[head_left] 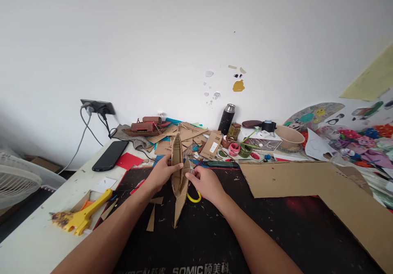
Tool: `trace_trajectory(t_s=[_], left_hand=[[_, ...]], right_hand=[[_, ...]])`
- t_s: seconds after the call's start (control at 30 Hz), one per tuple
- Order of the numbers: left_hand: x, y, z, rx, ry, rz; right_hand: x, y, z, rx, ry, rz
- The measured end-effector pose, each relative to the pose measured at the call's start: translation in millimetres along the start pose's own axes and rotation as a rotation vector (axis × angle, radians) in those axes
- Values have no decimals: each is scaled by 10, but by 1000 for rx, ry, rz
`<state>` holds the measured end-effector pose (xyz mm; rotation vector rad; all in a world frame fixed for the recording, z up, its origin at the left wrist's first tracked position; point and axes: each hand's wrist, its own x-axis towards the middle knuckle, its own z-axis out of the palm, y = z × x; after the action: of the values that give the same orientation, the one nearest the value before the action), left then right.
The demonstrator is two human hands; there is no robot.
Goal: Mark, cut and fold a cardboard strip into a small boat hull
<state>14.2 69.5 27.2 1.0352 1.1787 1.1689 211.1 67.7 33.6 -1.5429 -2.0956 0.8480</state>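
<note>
L hand (pixel 160 172) gripped cardboard hull (pixel 176 159), thumb across it, over blk mat (pixel 245 229); long axis ran approx. away from wearer. R hand (pixel 206 182) just R of hull, fingertips narrow beside cardboard flap (pixel 181 202); couldn't tell if pinching it. Yellow loop handle (pixel 194 201) showed below R hand.

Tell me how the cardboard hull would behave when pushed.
The cardboard hull is probably light, given its thin walls and hollow middle. Those walls could buckle under a hard push, and its narrow, pointed ends might bend.
</note>
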Motion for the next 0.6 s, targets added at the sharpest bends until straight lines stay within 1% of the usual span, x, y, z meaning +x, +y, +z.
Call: trace_trajectory(t_s=[0.23,0.43,0.6], left_hand=[[-13,34,27,5,-7,-13],[-7,33,31,-23,-26,3],[-30,82,60,-69,-44,-20]], right_hand=[[53,5,60,-82,-8,8],[51,5,41,-43,-30,36],[26,-47,37,-32,-59,-12]])
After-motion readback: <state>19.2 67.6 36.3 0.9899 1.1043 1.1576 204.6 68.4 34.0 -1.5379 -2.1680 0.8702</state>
